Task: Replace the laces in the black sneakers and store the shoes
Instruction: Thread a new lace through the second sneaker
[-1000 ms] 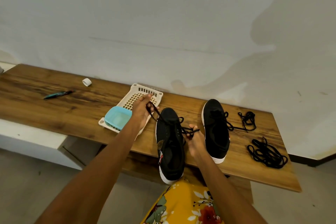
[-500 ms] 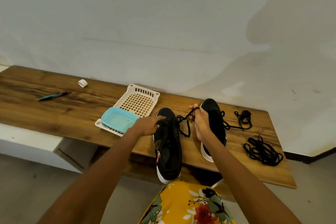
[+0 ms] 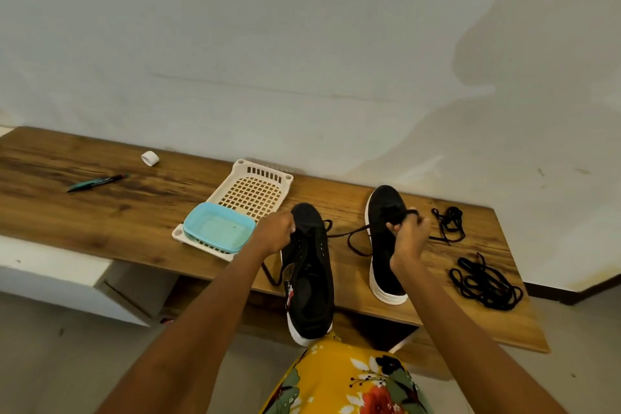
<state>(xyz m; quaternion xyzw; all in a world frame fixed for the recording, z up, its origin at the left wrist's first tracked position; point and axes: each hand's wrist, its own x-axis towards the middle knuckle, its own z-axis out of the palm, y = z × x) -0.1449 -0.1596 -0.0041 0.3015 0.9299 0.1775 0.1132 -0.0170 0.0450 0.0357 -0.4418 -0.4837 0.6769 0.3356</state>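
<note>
No readable text anywhere; marking on pen barrel and patch inside near sneaker too blurred.

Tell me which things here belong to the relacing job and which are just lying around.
Job: near sneaker, far sneaker, lace being pulled, small lace bundle, large lace pile, left hand, right hand.
Lying about: pen, white cap, blue tub, cream basket.

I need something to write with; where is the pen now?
In the head view, the pen lies on the left part of the wooden table, near the small white cap and left of the basket.
</note>
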